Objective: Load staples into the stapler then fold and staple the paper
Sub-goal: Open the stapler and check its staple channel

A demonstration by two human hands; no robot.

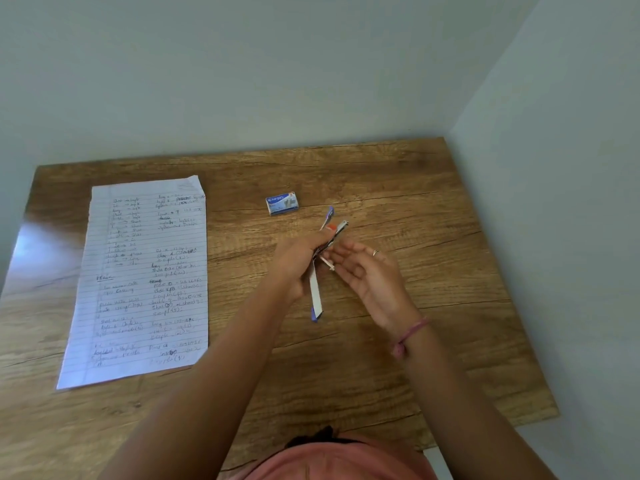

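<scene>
My left hand (298, 263) grips a small purple and white stapler (317, 295), swung open above the table, its metal staple channel (341, 229) pointing away from me. My right hand (367, 275) is beside it with its fingers loosely curled; its fingertips pinch a short strip of staples (327, 263) at the stapler's middle. A blue and white staple box (282, 203) lies on the table beyond the hands. A lined sheet of paper (138, 282) covered in handwriting lies flat and unfolded at the left.
The wooden table (398, 358) stands in a corner, with a wall behind it and another close on the right. Its right edge runs just past my right wrist. My pink top shows at the bottom.
</scene>
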